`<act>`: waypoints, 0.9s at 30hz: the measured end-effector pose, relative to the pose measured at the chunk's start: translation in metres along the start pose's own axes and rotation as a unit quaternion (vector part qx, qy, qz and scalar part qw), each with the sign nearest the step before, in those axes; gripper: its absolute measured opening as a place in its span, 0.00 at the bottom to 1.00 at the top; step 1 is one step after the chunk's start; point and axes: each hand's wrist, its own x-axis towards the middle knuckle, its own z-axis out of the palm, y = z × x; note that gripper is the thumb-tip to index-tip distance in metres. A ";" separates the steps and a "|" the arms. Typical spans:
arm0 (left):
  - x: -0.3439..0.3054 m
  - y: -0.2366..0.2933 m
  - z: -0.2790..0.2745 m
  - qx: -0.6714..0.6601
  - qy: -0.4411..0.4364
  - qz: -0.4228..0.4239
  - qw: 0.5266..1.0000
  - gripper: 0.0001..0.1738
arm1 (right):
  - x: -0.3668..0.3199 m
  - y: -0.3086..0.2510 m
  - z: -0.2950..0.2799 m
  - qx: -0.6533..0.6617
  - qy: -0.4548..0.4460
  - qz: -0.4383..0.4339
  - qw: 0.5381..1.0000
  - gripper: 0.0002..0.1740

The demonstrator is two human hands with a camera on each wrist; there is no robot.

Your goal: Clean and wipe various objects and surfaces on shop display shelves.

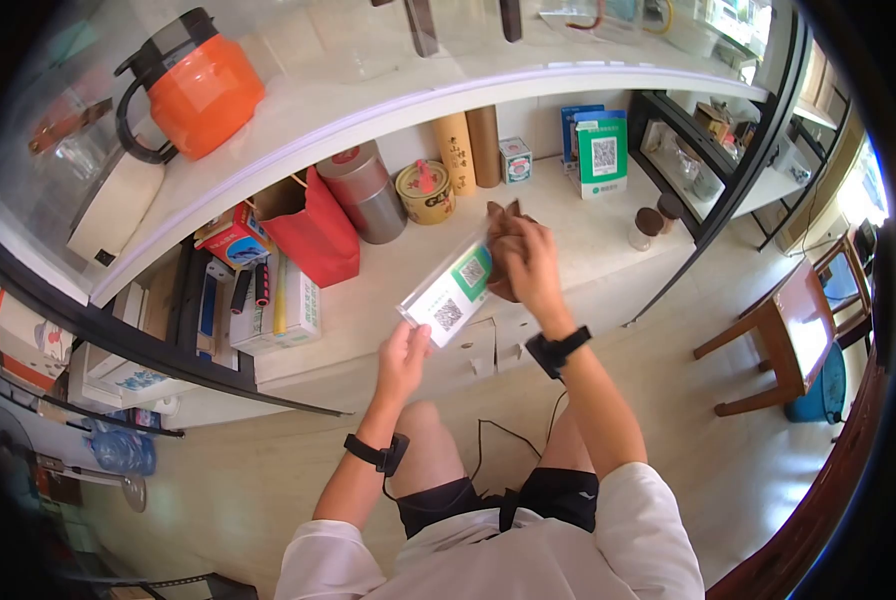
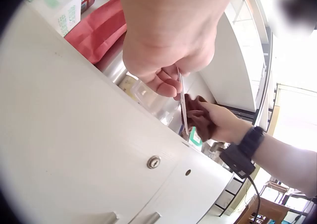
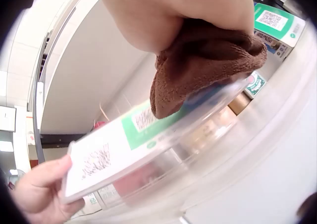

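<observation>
A clear-edged sign with QR codes on white and green panels point(image 1: 444, 305) is pinched at its lower left end by the left hand point(image 1: 405, 358). In the right wrist view that sign point(image 3: 94, 167) stretches across the middle, the left hand point(image 3: 42, 192) at its near end. The right hand point(image 1: 534, 275) grips a brown cloth point(image 1: 506, 240) at the sign's other end. Folds of the cloth point(image 3: 203, 65) cover that end in the right wrist view. Seen edge-on in the left wrist view, the sign point(image 2: 184, 105) stands between the left hand point(image 2: 171, 50) and the cloth point(image 2: 199, 117).
On the shelf stand a red bag point(image 1: 313, 230), a metal canister point(image 1: 366, 190), a round yellow tin point(image 1: 426, 195), tall tubes point(image 1: 455, 150), a small box point(image 1: 515, 160), and another green QR sign point(image 1: 603, 155). Small jars point(image 1: 647, 226) are at right. An orange pot point(image 1: 203, 95) sits above.
</observation>
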 end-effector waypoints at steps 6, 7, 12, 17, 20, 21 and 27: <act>-0.009 0.028 0.005 -0.074 0.003 0.044 0.996 0.16 | -0.040 -0.092 0.005 0.084 -0.162 -0.118 0.976 0.29; -0.013 0.035 0.004 -0.063 -0.001 0.049 0.997 0.16 | -0.040 -0.096 -0.004 0.092 -0.163 -0.137 0.973 0.30; -0.044 0.073 -0.005 -0.037 -0.004 0.047 0.998 0.19 | -0.014 -0.066 -0.040 0.033 -0.053 -0.108 0.992 0.29; -0.053 0.101 0.001 -0.051 -0.010 0.068 0.996 0.21 | -0.012 -0.091 -0.045 0.018 -0.012 -0.143 0.990 0.27; -0.049 0.102 -0.009 -0.073 0.004 0.092 0.993 0.22 | -0.032 -0.145 -0.050 0.066 -0.123 -0.217 0.966 0.30; -0.052 0.104 -0.013 -0.064 0.004 0.085 0.994 0.22 | -0.033 -0.150 -0.051 0.079 -0.140 -0.220 0.962 0.30; -0.066 0.110 -0.011 -0.010 0.015 0.094 0.995 0.15 | -0.001 -0.075 -0.053 0.015 0.017 -0.108 0.994 0.27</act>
